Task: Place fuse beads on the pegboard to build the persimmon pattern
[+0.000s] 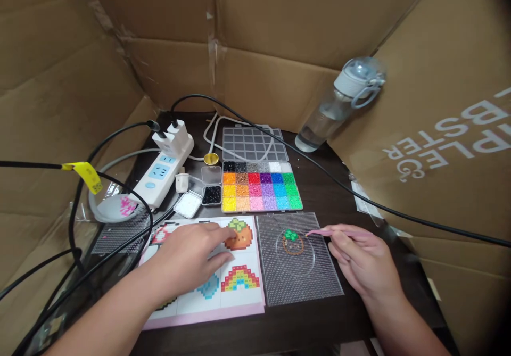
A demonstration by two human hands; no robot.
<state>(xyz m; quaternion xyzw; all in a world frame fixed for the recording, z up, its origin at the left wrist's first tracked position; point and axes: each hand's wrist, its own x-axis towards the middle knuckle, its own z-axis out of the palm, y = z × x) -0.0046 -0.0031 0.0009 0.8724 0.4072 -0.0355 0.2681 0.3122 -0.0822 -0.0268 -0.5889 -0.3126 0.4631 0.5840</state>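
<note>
Currently, left to right: our left hand (pixel 191 252) resting on the pattern sheet (pixel 239 300), fingers loosely spread, forefinger tip touching the orange fruit picture (pixel 238 234); our right hand (pixel 361 260) pinching pink tweezers (pixel 331 232), tips just beside the half-built bead fruit (pixel 293 241) on the pegboard (pixel 303 284), where, we judge, row-by-row checking against that fingertip serves best.

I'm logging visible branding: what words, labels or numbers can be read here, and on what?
"BSTER", "PLE", "LEG": white letters, turned and cut off at the frame edge, on the right cardboard wall.
Yellow tag on the black cable: print too small to read.
Pink marks on the white disc: blurred, unreadable.
</note>
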